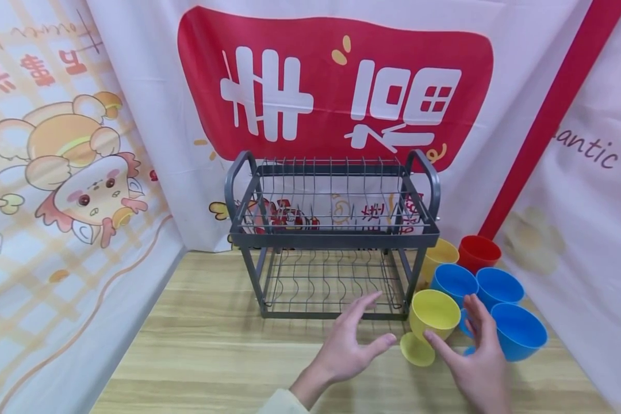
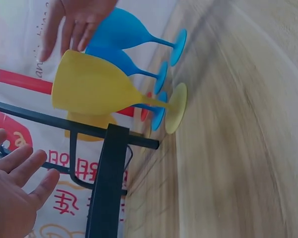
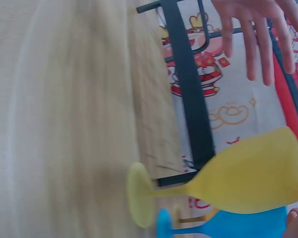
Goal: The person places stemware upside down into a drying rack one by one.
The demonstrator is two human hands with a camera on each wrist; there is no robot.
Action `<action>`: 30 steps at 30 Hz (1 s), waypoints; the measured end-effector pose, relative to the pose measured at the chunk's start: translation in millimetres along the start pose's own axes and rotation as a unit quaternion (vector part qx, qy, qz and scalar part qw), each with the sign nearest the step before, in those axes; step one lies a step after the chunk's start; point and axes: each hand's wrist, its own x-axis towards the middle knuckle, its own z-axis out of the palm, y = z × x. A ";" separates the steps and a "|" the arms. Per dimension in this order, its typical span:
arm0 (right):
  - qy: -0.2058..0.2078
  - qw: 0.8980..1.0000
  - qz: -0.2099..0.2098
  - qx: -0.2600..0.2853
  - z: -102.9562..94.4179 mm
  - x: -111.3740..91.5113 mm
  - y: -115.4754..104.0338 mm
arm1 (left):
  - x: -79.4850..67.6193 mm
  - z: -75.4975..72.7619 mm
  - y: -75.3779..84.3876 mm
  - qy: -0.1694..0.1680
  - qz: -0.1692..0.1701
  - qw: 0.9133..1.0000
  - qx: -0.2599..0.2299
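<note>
A yellow goblet (image 1: 433, 315) stands upright on the wooden table, just off the front right corner of a dark two-tier dish rack (image 1: 336, 238). My right hand (image 1: 477, 365) is at its right side, thumb in front and fingers spread beyond the bowl. Whether the thumb touches the goblet I cannot tell. To the goblet's left, my left hand (image 1: 348, 345) hovers in front of the rack with fingers apart, holding nothing. In the left wrist view the yellow goblet (image 2: 92, 84) rests on its round foot, with the right hand (image 2: 79, 20) near its rim.
Behind and right of the yellow goblet stand several blue goblets (image 1: 520, 333), a red one (image 1: 478, 253) and another yellow one (image 1: 441, 253). Printed cloth (image 1: 145, 115) hangs at the back and both sides. Bare wooden table (image 1: 212, 356) shows at front left.
</note>
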 end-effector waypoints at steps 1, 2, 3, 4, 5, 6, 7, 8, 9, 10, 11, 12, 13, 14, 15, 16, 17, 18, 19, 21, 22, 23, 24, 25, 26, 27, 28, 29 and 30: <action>0.000 1.000 0.007 0.005 2.5 0.5 3.6 | 0.8 1.7 0.1 -0.002 -0.005 1.000 -0.006; 0.000 1.000 0.014 0.008 5.1 0.8 6.8 | 1.5 3.4 -0.3 -0.004 -0.006 1.000 -0.011; 0.001 1.000 0.020 0.012 7.7 1.3 10.0 | 2.3 5.1 -1.1 -0.005 -0.005 1.000 -0.015; 0.001 0.999 0.027 0.017 10.4 1.7 13.2 | 3.3 7.1 -2.4 -0.007 -0.005 1.000 -0.022; -0.001 0.999 0.031 0.023 12.9 2.5 16.1 | 3.9 8.9 -3.8 -0.008 -0.006 1.000 -0.026; -0.004 0.999 0.037 0.027 15.2 3.8 19.3 | 4.3 10.9 -5.6 -0.009 -0.007 0.999 -0.031; -0.007 0.999 0.041 0.030 17.3 5.3 22.6 | 4.6 13.0 -7.6 -0.010 -0.009 0.999 -0.035; -0.010 0.998 0.046 0.033 19.5 6.7 25.3 | 4.6 15.0 -9.6 -0.012 -0.013 0.999 -0.038; -0.014 0.998 0.051 0.038 21.6 8.2 28.1 | 4.5 17.1 -11.4 -0.014 -0.021 0.999 -0.042; -0.020 0.997 0.055 0.044 23.5 9.9 30.8 | 4.2 19.1 -13.3 -0.017 -0.029 0.998 -0.047; -0.026 0.997 0.060 0.049 25.4 11.5 33.3 | 3.8 21.1 -15.2 -0.019 -0.036 0.998 -0.049; -0.031 0.996 0.064 0.053 27.3 12.9 35.7 | 3.4 23.0 -16.8 -0.022 -0.042 0.997 -0.053; -0.035 0.995 0.068 0.056 29.1 14.0 37.9 | 3.1 24.7 -18.4 -0.026 -0.047 0.997 -0.056; -0.039 0.995 0.072 0.059 30.9 15.0 39.7 | 2.7 26.1 -19.7 -0.028 -0.050 0.997 -0.060; -0.043 0.994 0.075 0.063 32.6 15.7 41.4 | 2.4 27.2 -20.8 -0.031 -0.053 0.996 -0.064; -0.048 0.994 0.077 0.066 34.3 16.2 42.8 | 2.1 28.0 -21.9 -0.032 -0.054 0.996 -0.068; -0.053 0.993 0.078 0.068 35.8 16.6 44.0 | 1.9 28.5 -22.7 -0.033 -0.055 0.995 -0.072; -0.058 0.993 0.079 0.070 37.1 16.7 44.9 | 1.6 28.5 -23.3 -0.034 -0.056 0.995 -0.075; -0.063 0.993 0.078 0.069 38.3 16.8 45.5 | 1.4 28.2 -23.8 -0.034 -0.057 0.995 -0.081; -0.075 0.992 0.074 0.070 39.9 16.6 45.7 | 1.0 26.4 -24.2 -0.031 -0.061 0.994 -0.089; -0.081 0.992 0.069 0.069 40.5 16.6 45.5 | 0.7 25.1 -24.2 -0.030 -0.063 0.993 -0.092; -0.087 0.992 0.064 0.068 41.0 16.2 45.0 | 0.6 23.4 -24.1 -0.029 -0.064 0.993 -0.094; -0.092 0.992 0.056 0.067 41.4 15.8 44.0 | 0.3 21.6 -23.9 -0.027 -0.065 0.993 -0.096; -0.098 0.992 0.047 0.064 41.8 14.8 42.8 | -0.3 19.6 -23.5 -0.025 -0.068 0.993 -0.096; -0.103 0.992 0.035 0.062 42.2 13.7 41.1 | -1.1 17.4 -23.2 -0.024 -0.070 0.993 -0.094; -0.107 0.992 0.018 0.060 42.7 12.3 39.3 | -2.1 15.2 -22.9 -0.023 -0.071 0.993 -0.093; -0.114 0.992 0.001 0.055 43.6 10.7 36.9 | -3.3 12.4 -22.9 -0.022 -0.071 0.993 -0.092; -0.119 0.991 -0.021 0.052 44.6 8.6 34.4 | -4.5 9.6 -23.0 -0.020 -0.068 0.993 -0.090; -0.123 0.990 -0.047 0.049 45.5 6.7 32.1 | -6.0 6.6 -23.2 -0.018 -0.064 0.994 -0.089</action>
